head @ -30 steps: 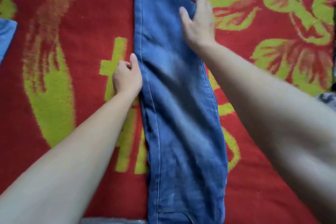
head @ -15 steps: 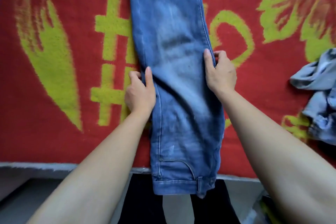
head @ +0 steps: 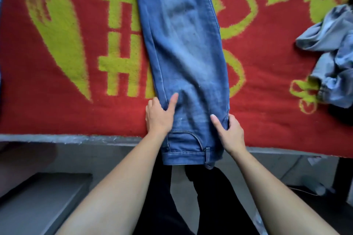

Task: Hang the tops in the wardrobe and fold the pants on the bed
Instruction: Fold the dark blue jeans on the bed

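the jeans point(head: 183, 53) lie lengthwise on the red blanket point(head: 57, 116), one leg stacked on the other. the legs run off the blanket's far side, and the waistband hangs just over its near edge. over the last second both hands have travelled down the denim from mid-leg toward that near edge, and they now sit just above the waistband. the left hand point(head: 159, 118) pinches the left seam, thumb flat on top and fingers tucked at the edge. the right hand point(head: 230, 131) is clamped on the right seam, thumb on top and fingers curled around the edge. the cloth between them looks flat, so the smoothing pass seems finished. the likely next move is a crosswise fold, carrying the waist end up onto the blanket toward the hems. a crumpled grey garment point(head: 332, 53) waits at the blanket's right side, well apart from the jeans and not yet folded.
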